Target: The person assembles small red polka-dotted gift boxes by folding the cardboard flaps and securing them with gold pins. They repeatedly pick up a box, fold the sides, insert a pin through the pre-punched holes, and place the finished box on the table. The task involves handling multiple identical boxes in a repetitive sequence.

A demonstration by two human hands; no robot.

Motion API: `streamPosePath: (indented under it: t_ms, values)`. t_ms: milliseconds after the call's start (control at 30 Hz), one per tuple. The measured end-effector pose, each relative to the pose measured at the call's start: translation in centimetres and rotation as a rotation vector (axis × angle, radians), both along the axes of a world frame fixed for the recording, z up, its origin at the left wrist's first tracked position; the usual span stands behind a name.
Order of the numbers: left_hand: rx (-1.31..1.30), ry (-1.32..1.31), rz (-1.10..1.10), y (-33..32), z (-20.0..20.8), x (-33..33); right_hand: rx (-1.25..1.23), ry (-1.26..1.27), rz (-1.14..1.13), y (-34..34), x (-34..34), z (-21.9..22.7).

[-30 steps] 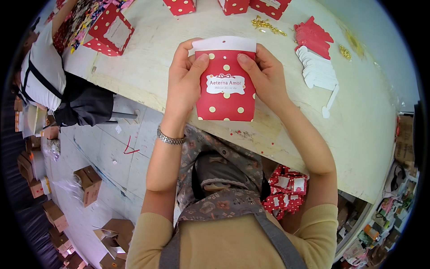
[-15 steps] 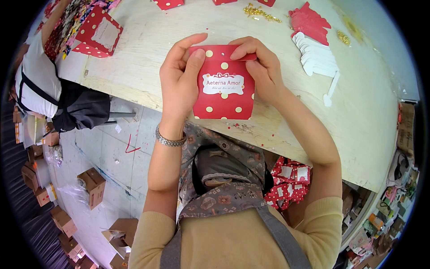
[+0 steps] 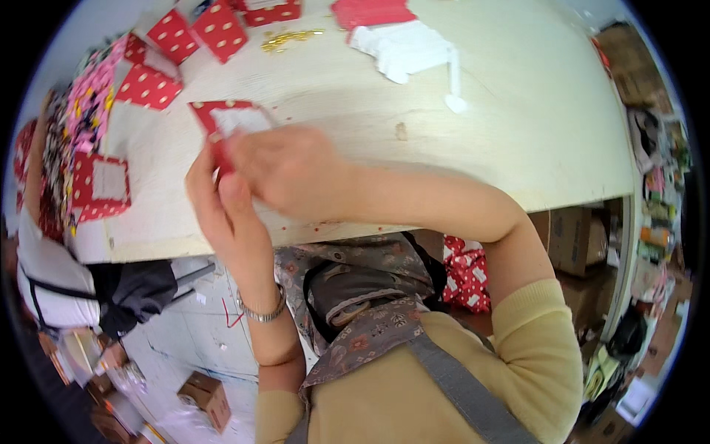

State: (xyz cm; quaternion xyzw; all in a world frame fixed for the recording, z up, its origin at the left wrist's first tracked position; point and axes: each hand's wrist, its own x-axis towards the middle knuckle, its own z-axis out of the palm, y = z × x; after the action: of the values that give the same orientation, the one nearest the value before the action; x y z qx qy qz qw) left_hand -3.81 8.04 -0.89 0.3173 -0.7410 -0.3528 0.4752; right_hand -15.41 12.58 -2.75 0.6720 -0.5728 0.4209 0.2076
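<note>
A red box with cream dots and a white label (image 3: 244, 118) is tilted above the left part of the table. My left hand (image 3: 222, 211) grips it from the left and below, thumb up and fingers behind it. My right hand (image 3: 299, 174) reaches across to the box's near side, its fingers curled over it. Motion smears those fingers, so whether they pinch the box I cannot tell. A metal-band watch circles my left wrist.
More dotted red boxes (image 3: 148, 85) stand at the table's far left, beside colourful bundles (image 3: 92, 111). Gold pieces (image 3: 292, 38), stacked white pieces (image 3: 407, 50) and red pieces (image 3: 373, 13) lie at the back. A co-worker (image 3: 55, 274) is at left. Dotted packages (image 3: 467, 277) sit under the table.
The view has shifted to the right. The box, held upright by both hands before, has moved left and tilted. My right hand has swung left across it.
</note>
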Motion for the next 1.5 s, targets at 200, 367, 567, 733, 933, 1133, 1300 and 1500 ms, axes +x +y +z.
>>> streamPosePath:
  t_ms: [200,367,567,733,933,1133,1300,1500]
  values:
    - [-0.025,-0.03,0.128,-3.2,-0.6,0.0,0.75,-0.057,0.092,4.0,-0.9,1.1]
    - [-0.132,-0.046,0.075,-3.5,-0.8,1.1,0.569,-0.1,-1.039,13.7,-11.9,-0.4]
    - [-0.064,0.013,0.058,-4.5,-1.0,1.7,0.898,-0.221,-1.19,17.7,-9.8,1.5]
    - [-0.094,-0.062,-0.024,-5.2,-0.5,1.2,0.287,-1.134,-0.292,11.9,-5.6,4.0]
    - [0.055,-0.025,-0.141,-6.3,-0.2,2.4,0.513,-0.921,0.102,-1.3,-0.9,2.8]
    - [0.025,-0.088,-0.18,-6.2,0.7,2.4,0.484,-0.941,0.125,-2.1,-0.9,2.8]
    - [0.009,-0.013,-0.143,-5.6,-0.7,2.1,0.752,-0.829,0.069,-2.2,-3.3,4.0]
    - [0.048,-0.027,-0.163,-5.8,-0.1,1.8,0.421,-0.302,-0.267,-6.6,-13.1,-0.9]
